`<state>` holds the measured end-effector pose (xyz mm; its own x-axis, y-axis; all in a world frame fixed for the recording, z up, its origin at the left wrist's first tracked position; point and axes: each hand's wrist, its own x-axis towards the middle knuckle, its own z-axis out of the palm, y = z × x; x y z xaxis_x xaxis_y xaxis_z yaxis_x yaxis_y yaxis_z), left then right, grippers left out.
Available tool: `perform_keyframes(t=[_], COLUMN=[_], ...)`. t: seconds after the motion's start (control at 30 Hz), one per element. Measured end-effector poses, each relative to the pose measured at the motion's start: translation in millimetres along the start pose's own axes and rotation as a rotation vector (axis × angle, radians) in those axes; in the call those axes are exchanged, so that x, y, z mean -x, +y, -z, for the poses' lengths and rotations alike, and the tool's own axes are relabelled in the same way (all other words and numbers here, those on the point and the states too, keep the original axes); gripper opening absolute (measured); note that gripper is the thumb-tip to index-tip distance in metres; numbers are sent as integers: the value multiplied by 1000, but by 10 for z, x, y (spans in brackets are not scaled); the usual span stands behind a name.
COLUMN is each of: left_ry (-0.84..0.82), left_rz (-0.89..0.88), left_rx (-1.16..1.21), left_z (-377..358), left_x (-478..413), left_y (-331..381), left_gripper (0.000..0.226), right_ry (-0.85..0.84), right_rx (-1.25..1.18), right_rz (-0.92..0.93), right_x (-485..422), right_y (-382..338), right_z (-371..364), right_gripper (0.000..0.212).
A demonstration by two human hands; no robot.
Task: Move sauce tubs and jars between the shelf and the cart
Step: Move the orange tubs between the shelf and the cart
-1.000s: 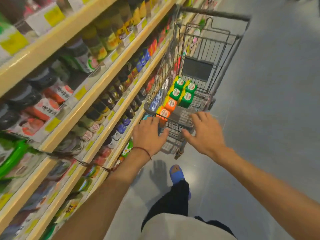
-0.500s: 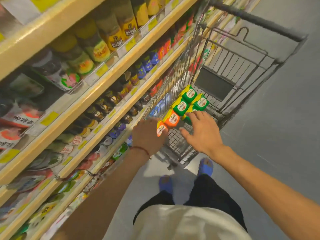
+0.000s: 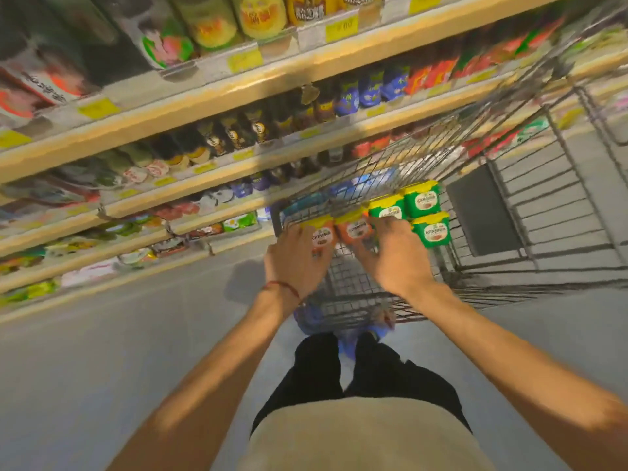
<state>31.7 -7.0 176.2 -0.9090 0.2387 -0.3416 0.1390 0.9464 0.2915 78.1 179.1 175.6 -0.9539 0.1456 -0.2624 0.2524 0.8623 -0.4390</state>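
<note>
The left hand (image 3: 295, 263) curls around the left orange tub (image 3: 321, 236) inside the cart (image 3: 356, 314). The right hand (image 3: 394, 263) touches the second orange tub (image 3: 355, 229); whether it grips cannot be told. Green tubs (image 3: 431, 231) sit at 2 o'clock from it. The shelf (image 3: 204, 107) lies at 10 o'clock.

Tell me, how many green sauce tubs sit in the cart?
3: a far green tub, a left green tub beside the orange tubs, and a near green tub just right of the right hand. That hand may hide more.
</note>
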Motion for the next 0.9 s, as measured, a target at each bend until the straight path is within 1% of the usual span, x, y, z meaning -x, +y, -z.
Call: perform_keyframes(t=[0.1, 0.2, 0.27, 0.37, 0.47, 0.5, 0.53, 0.6, 0.67, 0.73, 0.77, 0.8, 0.87, 0.9], left_ry=[-27, -79, -105, -155, -202, -201, -192, -190, -172, -142, -137, -119, -67, -64], left_rz=[50, 89, 115, 207, 280, 302, 316, 400, 480, 560, 623, 688, 804, 839], left_rx=[125, 235, 277, 325, 368, 394, 439, 530, 606, 694, 737, 789, 925, 985], left_z=[-163, -375, -536, -801, -1118, -1190, -1297, -1475, -1621, -1765, -1831, -1895, -2040, -2114], left_x=[-51, -170, -286, -473, -670, -733, -795, -902, -1006, -1111, -1167, -1221, -1340, -1394], left_y=[-62, -158, -210, -297, -355, -349, -354, -340, -323, -334, -352, -385, -465, -497], left_gripper=[45, 58, 59, 61, 57, 56, 54, 53, 56, 40, 43, 55, 88, 94], right_ry=[-64, -94, -104, -155, -90, -105, -158, -249, -272, -291, -303, -311, -325, -324], right_rx=[14, 12, 0, -40, -68, -91, -111, -134, -127, -139, -147, -148, -133, -134], right_rz=[-46, -95, -112, -176, -170, -164, -190, -210, -198, -183, -180, -185, -185, -175], right_x=[-115, -231, -356, -562, -736, -792, -854, -981, -1079, -1155, -1184, -1216, -1291, -1319], right_y=[54, 151, 253, 405, 594, 668, 718, 851, 992, 1107, 1163, 1210, 1299, 1337], right_z=[-141, -353, -509, -762, -1054, -1152, -1217, -1365, -1505, -1610, -1668, -1717, -1799, -1843], right_gripper=[59, 63, 64, 64, 68, 70, 69, 66, 69, 70, 71, 72, 75, 75])
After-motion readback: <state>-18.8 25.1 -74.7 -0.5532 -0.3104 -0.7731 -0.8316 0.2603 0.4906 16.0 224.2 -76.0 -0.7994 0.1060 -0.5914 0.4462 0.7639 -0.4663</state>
